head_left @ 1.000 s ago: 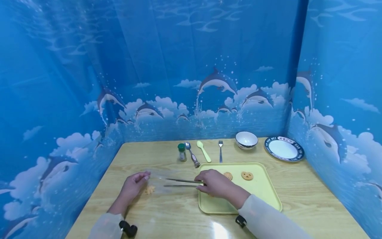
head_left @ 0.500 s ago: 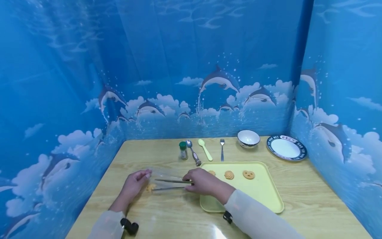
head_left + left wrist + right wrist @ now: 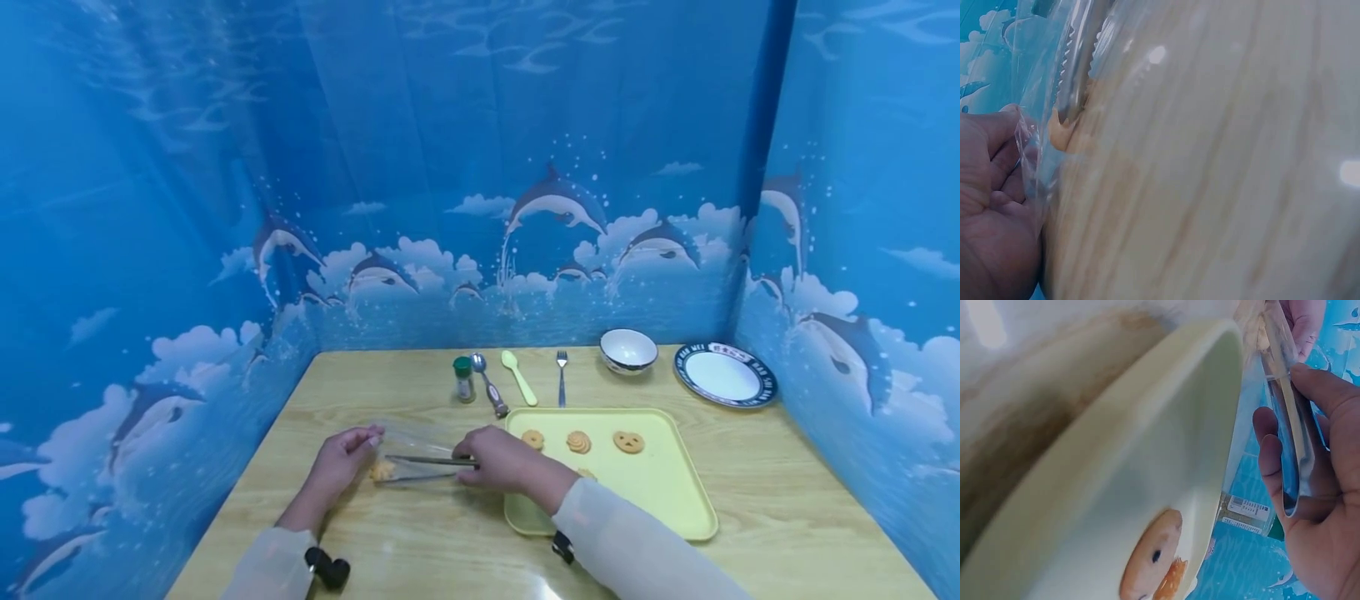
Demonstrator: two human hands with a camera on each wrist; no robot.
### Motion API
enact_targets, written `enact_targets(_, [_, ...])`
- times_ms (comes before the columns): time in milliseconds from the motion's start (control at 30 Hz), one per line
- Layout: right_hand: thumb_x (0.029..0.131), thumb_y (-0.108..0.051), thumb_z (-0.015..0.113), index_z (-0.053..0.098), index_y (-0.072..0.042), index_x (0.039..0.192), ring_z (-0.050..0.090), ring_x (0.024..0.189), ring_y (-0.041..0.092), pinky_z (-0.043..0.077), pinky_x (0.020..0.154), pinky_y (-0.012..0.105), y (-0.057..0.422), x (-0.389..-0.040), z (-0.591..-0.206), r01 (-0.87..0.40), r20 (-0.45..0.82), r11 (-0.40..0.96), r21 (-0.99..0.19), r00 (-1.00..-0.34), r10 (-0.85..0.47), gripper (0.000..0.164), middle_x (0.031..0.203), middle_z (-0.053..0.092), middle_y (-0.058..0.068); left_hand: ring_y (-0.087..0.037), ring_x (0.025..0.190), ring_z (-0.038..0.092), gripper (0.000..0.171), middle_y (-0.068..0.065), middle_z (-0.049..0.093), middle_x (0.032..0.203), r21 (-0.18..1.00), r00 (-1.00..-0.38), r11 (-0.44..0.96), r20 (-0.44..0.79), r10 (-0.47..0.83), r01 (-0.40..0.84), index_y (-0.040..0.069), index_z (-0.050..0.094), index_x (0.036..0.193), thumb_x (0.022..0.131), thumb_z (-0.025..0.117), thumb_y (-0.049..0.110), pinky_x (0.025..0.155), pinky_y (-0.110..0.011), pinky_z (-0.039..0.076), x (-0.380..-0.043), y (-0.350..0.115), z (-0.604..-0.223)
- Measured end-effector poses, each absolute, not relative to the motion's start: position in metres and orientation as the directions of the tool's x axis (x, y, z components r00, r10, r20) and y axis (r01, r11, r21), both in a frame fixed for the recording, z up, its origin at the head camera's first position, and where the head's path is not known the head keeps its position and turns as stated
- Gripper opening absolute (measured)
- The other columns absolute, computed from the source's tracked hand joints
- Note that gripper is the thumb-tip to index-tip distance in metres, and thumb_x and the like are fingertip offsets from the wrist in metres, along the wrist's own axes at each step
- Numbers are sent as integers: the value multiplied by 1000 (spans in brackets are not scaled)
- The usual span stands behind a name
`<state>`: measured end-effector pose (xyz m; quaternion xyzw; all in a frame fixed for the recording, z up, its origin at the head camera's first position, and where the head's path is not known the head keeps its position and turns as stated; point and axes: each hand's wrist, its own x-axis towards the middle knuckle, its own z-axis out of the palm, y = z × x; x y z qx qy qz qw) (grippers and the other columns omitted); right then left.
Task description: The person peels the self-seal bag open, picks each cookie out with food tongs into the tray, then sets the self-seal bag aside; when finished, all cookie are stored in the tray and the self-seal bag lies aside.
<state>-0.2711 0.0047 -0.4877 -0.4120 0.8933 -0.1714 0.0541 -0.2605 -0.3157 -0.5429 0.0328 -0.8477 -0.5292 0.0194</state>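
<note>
My left hand (image 3: 339,467) pinches a clear plastic bag (image 3: 408,435) at its edge, left of the tray. In my right hand (image 3: 498,460) are metal tongs (image 3: 431,460), gripped between thumb and fingers and pointing left into the bag. Their serrated tips (image 3: 1072,94) reach a golden cookie (image 3: 1062,130) inside the plastic, as the left wrist view shows. From the head view, the cookies in the bag (image 3: 381,471) appear as a pale clump by the left fingers. The tongs' bent end (image 3: 1294,503) lies in my right palm.
A yellow tray (image 3: 660,512) holds several cookies, among them a swirl cookie (image 3: 578,442) and a face-like one (image 3: 628,442). Behind stand a green-capped jar (image 3: 464,382), a metal spoon (image 3: 491,387), a pale spoon (image 3: 519,377), a fork (image 3: 562,379), a bowl (image 3: 628,352) and a plate (image 3: 726,375).
My right hand has moved left, carrying the tongs deeper into the bag up to the cookies. More cookies on the tray have come into sight behind it. My left hand stays almost still.
</note>
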Motion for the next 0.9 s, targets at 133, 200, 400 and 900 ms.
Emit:
enact_targets(133, [93, -35, 75, 74, -21, 118, 63, 83, 0, 57, 81, 21, 4, -270, -488, -721, 53, 599, -347, -653, -755, 29, 104, 74, -8, -31, 145, 46, 26, -7, 63, 143, 894, -997, 447, -3, -77, -37, 8, 71, 114, 103, 62, 30, 123, -51, 33, -260, -315, -543])
enact_targets(200, [94, -35, 74, 74, -21, 118, 63, 83, 0, 57, 80, 20, 4, -269, -489, -722, 56, 602, -342, -655, -754, 28, 103, 74, -8, -31, 145, 46, 27, -7, 63, 144, 891, -997, 453, -2, -78, -37, 8, 71, 115, 103, 62, 30, 123, -51, 33, -260, -315, -543])
enact_targets(400, [95, -32, 74, 74, -19, 118, 63, 83, 1, 57, 78, 20, 11, -265, -487, -722, 76, 609, -329, -663, -745, 27, 103, 75, -6, -30, 143, 49, 26, -6, 64, 142, 890, -997, 456, 17, -72, -18, 8, 71, 115, 102, 63, 29, 122, -50, 36, -261, -315, -544])
enact_targets(900, [96, -36, 72, 73, -18, 121, 64, 84, 2, 59, 78, 27, 84, -249, -471, -679, 124, 645, -351, -716, -687, 31, 110, 74, -5, -29, 145, 46, 29, -5, 62, 145, 890, -997, 454, -10, -79, -45, 11, 71, 119, 102, 63, 33, 122, -50, 35, -263, -317, -546])
